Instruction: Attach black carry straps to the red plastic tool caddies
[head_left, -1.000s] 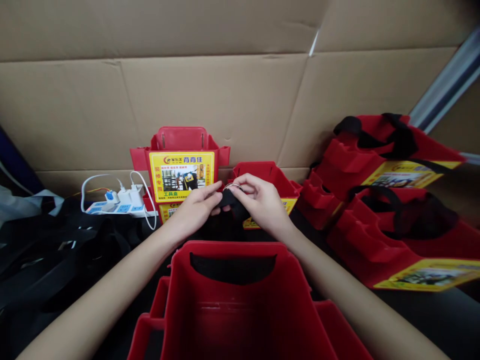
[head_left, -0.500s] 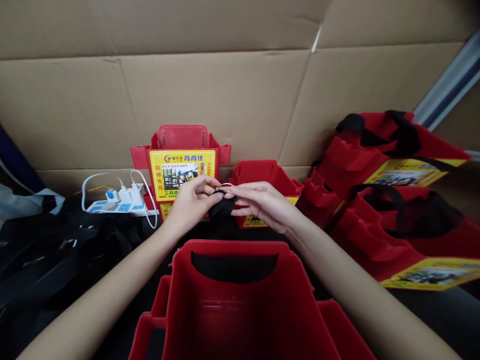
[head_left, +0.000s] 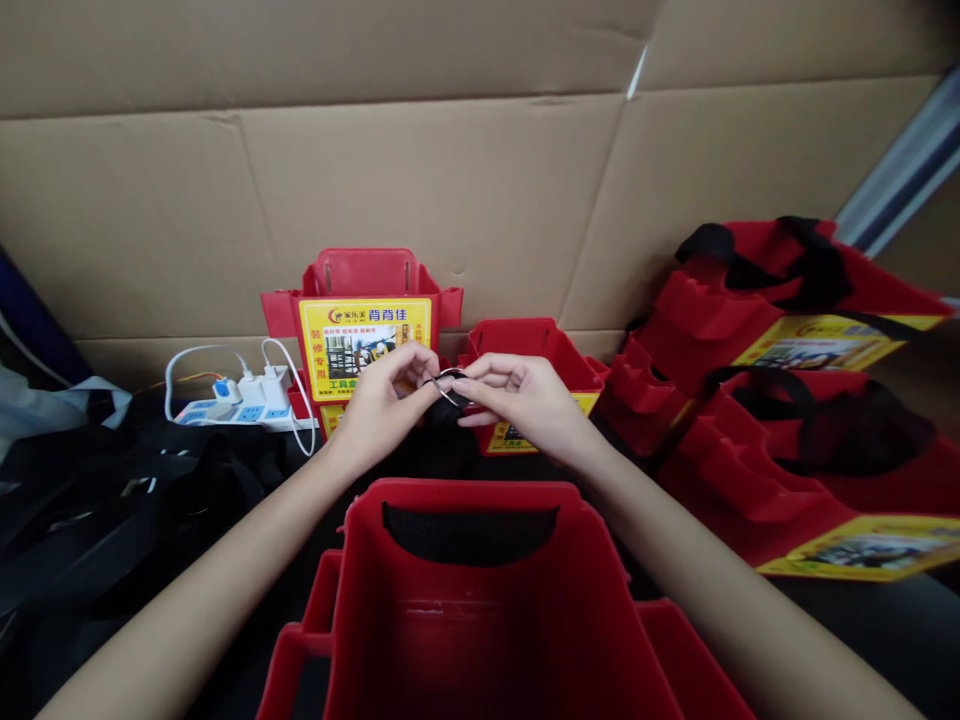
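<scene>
Just beyond the near red plastic tool box (head_left: 480,490), my hands meet over a black webbing strap (head_left: 446,412). My left hand (head_left: 390,400) pinches a shiny metal ring (head_left: 448,392) between thumb and fingers. From the other side, my right hand (head_left: 514,395) is closed on the strap beside the ring, its thumb and forefinger close to the metal. There may be a second ring; the fingers partly hide it. The near tool box stands open toward me, a black band showing through the slot in its far wall.
Two labelled red boxes, one taller (head_left: 366,350) and one lower (head_left: 517,345), stand by the cardboard wall (head_left: 420,210). More red boxes (head_left: 757,480) with black straps are at right. A white power strip (head_left: 247,412) with cables and a pile of black straps (head_left: 135,500) lie left.
The metal ring has tilted in my fingers, and the strap is bunched up closer under them. My right fingers have curled in more. The near box has stayed in place.
</scene>
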